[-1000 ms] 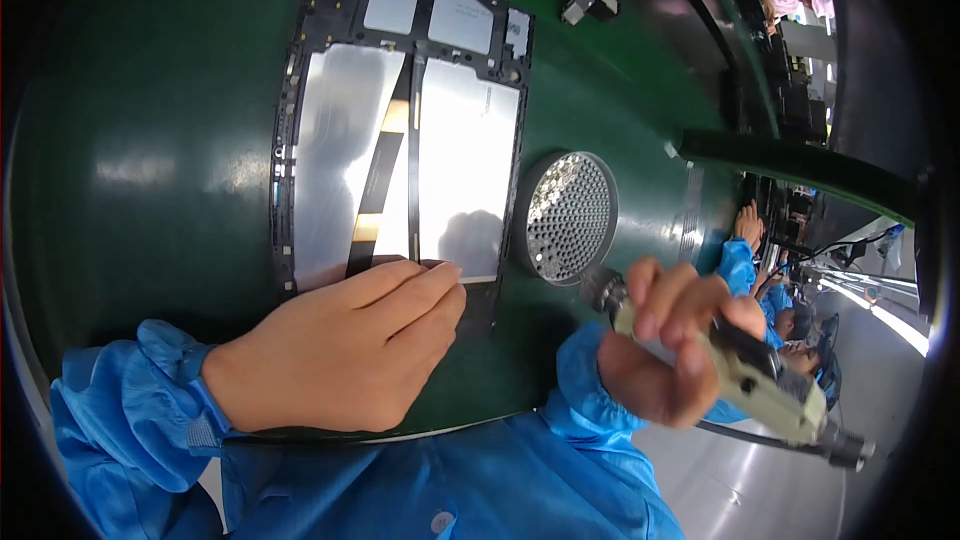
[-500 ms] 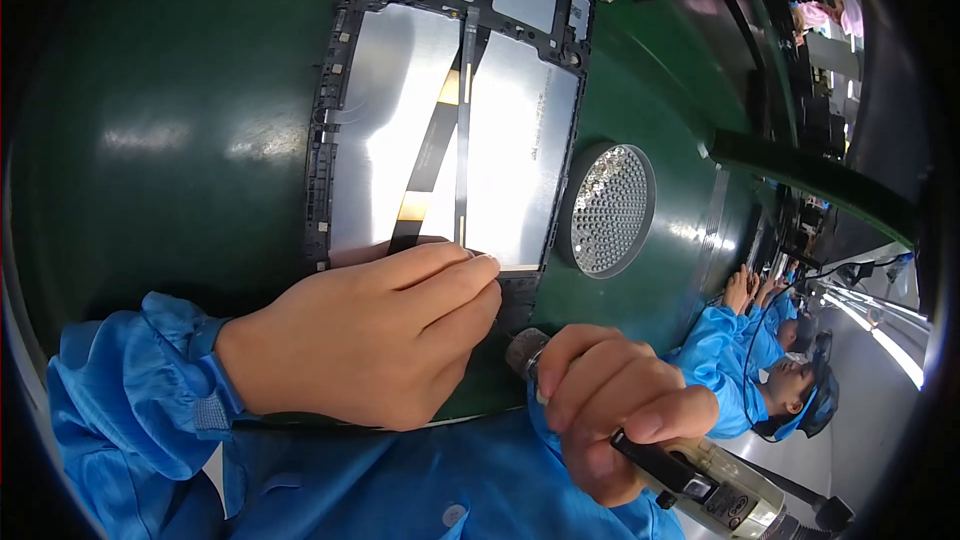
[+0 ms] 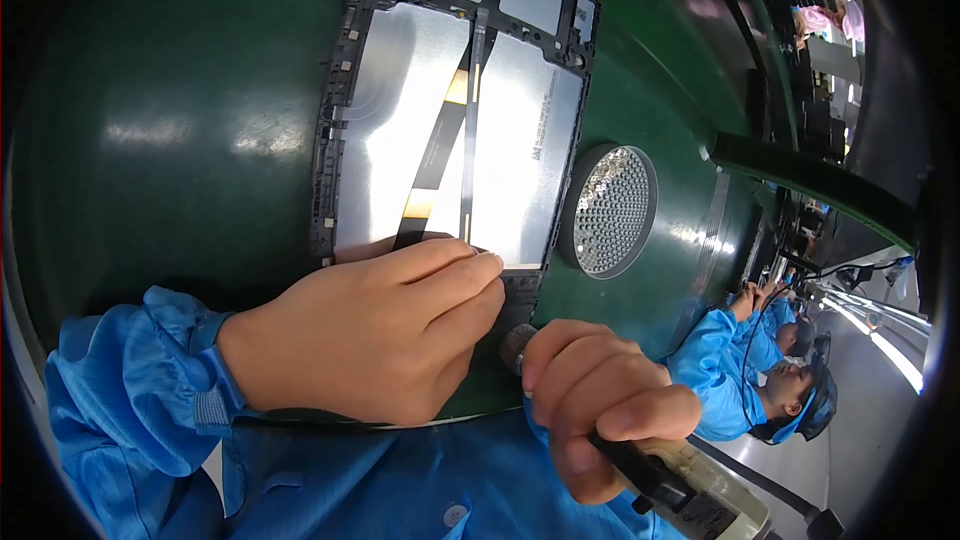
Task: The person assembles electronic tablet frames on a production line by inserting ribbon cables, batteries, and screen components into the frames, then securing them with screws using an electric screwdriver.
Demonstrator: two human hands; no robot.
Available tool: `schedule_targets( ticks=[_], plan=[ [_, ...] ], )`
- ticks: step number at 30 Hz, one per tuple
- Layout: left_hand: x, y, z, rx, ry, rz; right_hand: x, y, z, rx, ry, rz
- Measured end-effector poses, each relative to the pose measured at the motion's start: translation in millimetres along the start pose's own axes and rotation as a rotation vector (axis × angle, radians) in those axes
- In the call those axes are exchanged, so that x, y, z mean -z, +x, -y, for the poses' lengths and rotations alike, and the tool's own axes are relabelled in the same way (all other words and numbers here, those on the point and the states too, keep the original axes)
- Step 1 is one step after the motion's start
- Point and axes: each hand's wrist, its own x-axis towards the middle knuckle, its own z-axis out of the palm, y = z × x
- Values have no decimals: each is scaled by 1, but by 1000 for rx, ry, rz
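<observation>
An opened tablet back assembly (image 3: 450, 110) lies on the green work surface (image 3: 170, 140), with two silver plates and a black-and-gold ribbon cable down its middle. My left hand (image 3: 370, 330) lies flat on its near edge, fingers together and pressing down. My right hand (image 3: 600, 405) is wrapped around a powered screwdriver (image 3: 680, 485), whose tip end points at the assembly's near right corner, close to my left fingertips. The very tip is hidden behind my fingers.
A round grey perforated dish (image 3: 610, 210) sits right of the assembly. A dark rail (image 3: 810, 180) runs along the bench's right edge. Other workers in blue coats (image 3: 740, 380) sit further down the line at right.
My right hand has carried the screwdriver left and in toward the assembly's near right corner. The view has shifted closer. My left hand stays pressed on the near edge.
</observation>
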Motion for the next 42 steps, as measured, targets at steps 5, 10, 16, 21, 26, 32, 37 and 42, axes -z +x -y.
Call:
schedule_targets(
  ticks=[5, 10, 16, 21, 26, 32, 37, 42],
  plan=[
    [1, 1, -3, -7, 14, -16, -2, -1, 5, -39, 78, -44],
    [-1, 5, -11, 108, 5, 53, 13, -8, -3, 64, 134, -86],
    [-1, 8, -6, 123, -73, 73, 40, -13, 8, 109, 39, -174],
    [2, 11, -1, 132, -154, 110, 44, -21, 8, 91, 28, -332],
    [5, 16, 3, 79, -118, 183, 50, -24, 7, 102, 45, -315],
    [4, 18, 8, 33, -163, 176, 54, -25, 9, 68, 31, -271],
    [6, 21, 7, 41, -173, 201, 57, -25, 7, 73, 35, -265],
    [6, 22, 6, 32, -134, 208, 60, -26, 8, 79, 19, -271]
  ],
)
